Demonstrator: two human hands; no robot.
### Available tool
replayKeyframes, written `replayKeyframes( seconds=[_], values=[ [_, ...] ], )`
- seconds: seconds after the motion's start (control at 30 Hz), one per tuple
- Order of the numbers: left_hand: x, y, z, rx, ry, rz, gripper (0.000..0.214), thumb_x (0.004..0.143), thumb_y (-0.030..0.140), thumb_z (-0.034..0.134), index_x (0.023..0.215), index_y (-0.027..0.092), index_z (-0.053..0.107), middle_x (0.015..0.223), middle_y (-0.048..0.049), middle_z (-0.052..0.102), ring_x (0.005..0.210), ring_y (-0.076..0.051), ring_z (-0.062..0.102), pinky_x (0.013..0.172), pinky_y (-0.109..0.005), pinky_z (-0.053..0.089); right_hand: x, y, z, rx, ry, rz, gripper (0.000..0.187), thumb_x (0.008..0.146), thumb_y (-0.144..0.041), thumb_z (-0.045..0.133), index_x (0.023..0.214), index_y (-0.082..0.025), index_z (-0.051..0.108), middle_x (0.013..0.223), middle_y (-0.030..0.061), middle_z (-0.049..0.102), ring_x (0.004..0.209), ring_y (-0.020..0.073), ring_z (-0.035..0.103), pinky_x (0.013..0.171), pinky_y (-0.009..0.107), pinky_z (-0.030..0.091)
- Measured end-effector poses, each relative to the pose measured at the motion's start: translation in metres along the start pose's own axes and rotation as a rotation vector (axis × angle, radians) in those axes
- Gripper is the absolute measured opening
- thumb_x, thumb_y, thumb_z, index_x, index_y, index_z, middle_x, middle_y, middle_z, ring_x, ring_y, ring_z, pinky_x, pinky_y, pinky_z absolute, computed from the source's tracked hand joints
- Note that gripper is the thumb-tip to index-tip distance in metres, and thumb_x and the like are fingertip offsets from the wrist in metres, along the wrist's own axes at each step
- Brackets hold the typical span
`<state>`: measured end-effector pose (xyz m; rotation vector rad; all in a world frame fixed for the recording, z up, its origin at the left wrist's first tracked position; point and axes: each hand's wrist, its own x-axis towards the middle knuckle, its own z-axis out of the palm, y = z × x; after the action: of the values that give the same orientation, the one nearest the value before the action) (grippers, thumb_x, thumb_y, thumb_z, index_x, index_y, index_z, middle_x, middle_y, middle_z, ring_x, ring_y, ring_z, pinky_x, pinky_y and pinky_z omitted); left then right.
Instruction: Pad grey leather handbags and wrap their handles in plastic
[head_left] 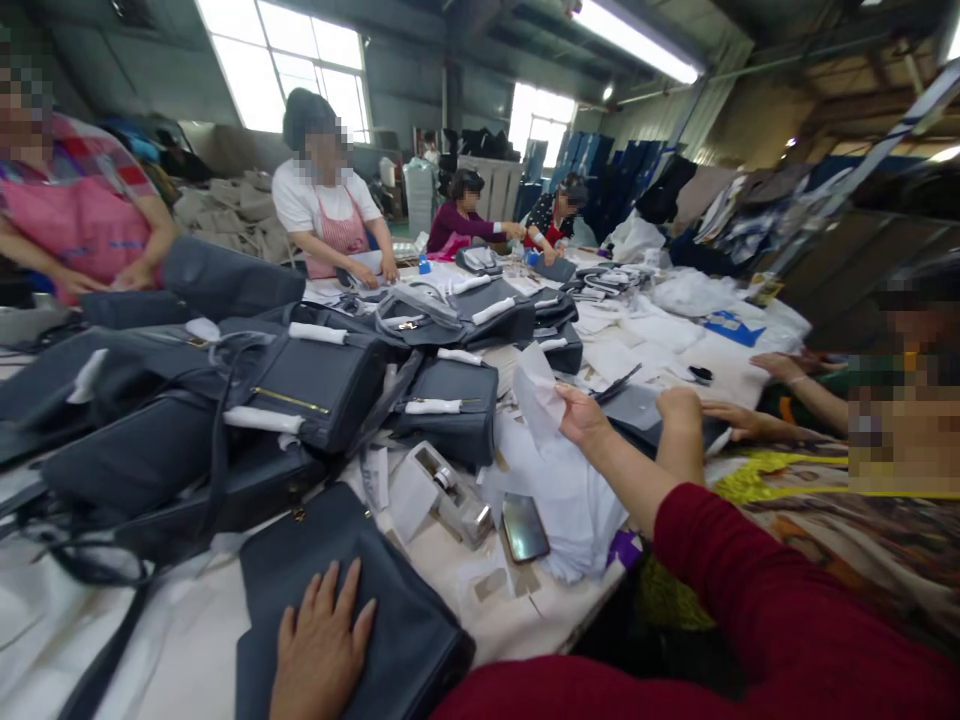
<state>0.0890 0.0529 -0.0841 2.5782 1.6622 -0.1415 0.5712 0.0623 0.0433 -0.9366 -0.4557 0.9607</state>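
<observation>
My left hand [321, 640] lies flat with spread fingers on a dark blue-grey handbag [409, 620] at the front edge of the table. Stretched out to the right, my right hand [583, 415] pinches a sheet of white tissue paper [537, 392] between thumb and fingers. Below that hand a stack of white tissue paper [577, 510] spreads over the table. A phone [525, 527] rests against the stack's near left side. Left of the phone stands a grey tape dispenser [457, 500].
Many dark handbags [322, 375] with white-wrapped handles are piled left and centre. Several co-workers stand around the table. On my right, close to my arm, a person's hand [739, 420] reaches over a dark piece [652, 420]. Plastic wrap [694, 293] lies farther back.
</observation>
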Motion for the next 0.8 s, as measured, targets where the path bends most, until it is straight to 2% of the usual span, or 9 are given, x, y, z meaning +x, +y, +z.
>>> replayKeyframes(
  seconds=[0.13, 0.2, 0.27, 0.33, 0.43, 0.53, 0.63, 0.7, 0.8],
  values=[
    [-0.002, -0.002, 0.004, -0.025, 0.021, 0.001, 0.061, 0.092, 0.047, 0.031, 0.148, 0.023, 0.037, 0.155, -0.0104, 0.033, 0.142, -0.032, 0.027, 0.114, -0.055, 0.017, -0.007, -0.009, 0.027, 0.004, -0.028, 0.007, 0.01, 0.071, -0.02, 0.061, 0.081, -0.018, 0.063, 0.075, 0.0037, 0.071, 0.08, 0.0221, 0.068, 0.078, 0.037, 0.056],
    [-0.003, -0.003, 0.005, -0.039, 0.036, 0.012, 0.06, 0.093, 0.047, 0.031, 0.147, 0.023, 0.037, 0.155, -0.0106, 0.033, 0.142, -0.032, 0.026, 0.114, -0.056, 0.017, -0.02, -0.008, 0.051, -0.057, -0.066, 0.015, 0.012, 0.069, -0.02, 0.063, 0.081, -0.018, 0.062, 0.075, 0.0029, 0.07, 0.078, 0.0204, 0.067, 0.074, 0.034, 0.056],
    [-0.003, -0.003, 0.004, -0.059, 0.043, 0.014, 0.059, 0.094, 0.046, 0.032, 0.148, 0.024, 0.037, 0.155, -0.0106, 0.033, 0.143, -0.032, 0.026, 0.114, -0.056, 0.017, -0.039, 0.004, 0.08, -0.147, -0.138, 0.086, 0.014, 0.067, -0.022, 0.066, 0.079, -0.018, 0.061, 0.072, 0.0014, 0.068, 0.07, 0.0178, 0.065, 0.068, 0.03, 0.055],
    [-0.004, -0.002, 0.0, -0.084, 0.038, 0.01, 0.058, 0.094, 0.045, 0.033, 0.148, 0.024, 0.037, 0.155, -0.0108, 0.033, 0.143, -0.032, 0.026, 0.114, -0.056, 0.017, -0.063, 0.028, 0.112, -0.256, -0.234, 0.217, 0.016, 0.065, -0.025, 0.069, 0.076, -0.017, 0.06, 0.068, 0.0, 0.066, 0.062, 0.015, 0.061, 0.06, 0.027, 0.053],
    [-0.01, 0.0, -0.01, -0.129, 0.011, 0.016, 0.056, 0.095, 0.044, 0.036, 0.148, 0.025, 0.036, 0.154, -0.0118, 0.033, 0.142, -0.033, 0.027, 0.114, -0.056, 0.018, -0.104, 0.081, 0.155, -0.486, -0.374, 0.37, 0.017, 0.065, -0.029, 0.068, 0.073, -0.016, 0.061, 0.065, -0.0011, 0.062, 0.055, 0.0119, 0.056, 0.05, 0.022, 0.047],
    [-0.017, -0.002, -0.019, -0.176, -0.007, 0.033, 0.056, 0.094, 0.043, 0.04, 0.147, 0.025, 0.036, 0.155, -0.0129, 0.032, 0.142, -0.034, 0.026, 0.113, -0.057, 0.019, -0.144, 0.136, 0.186, -0.717, -0.585, 0.384, 0.011, 0.068, -0.027, 0.064, 0.068, -0.017, 0.06, 0.059, -0.0032, 0.058, 0.049, 0.0098, 0.052, 0.045, 0.02, 0.043],
    [-0.025, -0.009, -0.025, -0.219, -0.061, 0.057, 0.058, 0.092, 0.046, 0.045, 0.144, 0.022, 0.041, 0.154, -0.0144, 0.033, 0.143, -0.035, 0.024, 0.114, -0.058, 0.017, -0.172, 0.18, 0.206, -0.848, -0.768, 0.398, 0.006, 0.069, -0.023, 0.06, 0.065, -0.018, 0.058, 0.053, -0.0049, 0.055, 0.043, 0.0094, 0.049, 0.041, 0.02, 0.039],
    [-0.035, -0.015, -0.028, -0.25, -0.1, 0.085, 0.059, 0.089, 0.046, 0.049, 0.142, 0.02, 0.045, 0.153, -0.0149, 0.034, 0.143, -0.036, 0.022, 0.115, -0.059, 0.016, -0.184, 0.203, 0.215, -0.898, -0.769, 0.469, 0.005, 0.071, -0.021, 0.057, 0.067, -0.018, 0.058, 0.051, -0.0051, 0.054, 0.04, 0.01, 0.049, 0.039, 0.021, 0.038],
    [-0.056, -0.023, -0.031, -0.311, -0.139, 0.127, 0.059, 0.084, 0.043, 0.057, 0.137, 0.019, 0.05, 0.151, -0.015, 0.037, 0.143, -0.036, 0.021, 0.116, -0.057, 0.015, -0.197, 0.226, 0.226, -0.893, -0.665, 0.631, 0.002, 0.071, -0.019, 0.057, 0.069, -0.018, 0.057, 0.053, -0.0038, 0.055, 0.041, 0.0108, 0.05, 0.038, 0.022, 0.041]
  ],
)
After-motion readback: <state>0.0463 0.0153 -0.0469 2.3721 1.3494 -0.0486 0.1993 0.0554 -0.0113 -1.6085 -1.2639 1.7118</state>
